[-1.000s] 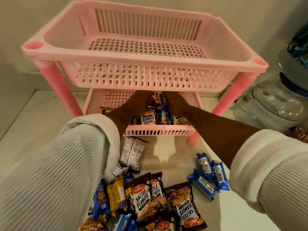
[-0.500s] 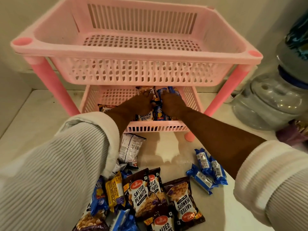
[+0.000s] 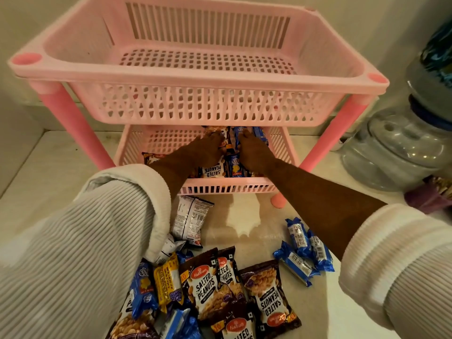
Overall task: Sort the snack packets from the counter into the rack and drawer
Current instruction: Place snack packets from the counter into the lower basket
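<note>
Both hands, the left hand (image 3: 208,150) and right hand (image 3: 252,152), lie on packets in the pink rack's lower tray (image 3: 227,188), fingers hidden, so I cannot tell their grip; next, fetch the peanut packets (image 3: 208,285) off the worktop (image 3: 244,228).

Rack (image 3: 195,77) — pale pink baskets with perforated grid floors and slotted walls, on deeper pink legs. Peanut packets (image 3: 208,287) — dark brown, white lettering, red logo oval. Biscuit packets (image 3: 303,250) blue with white panels. One yellow packet (image 3: 167,282), one white-backed packet (image 3: 190,221). Sleeves (image 3: 73,253) white, ribbed. Counter (image 3: 44,172) off-white.
</note>
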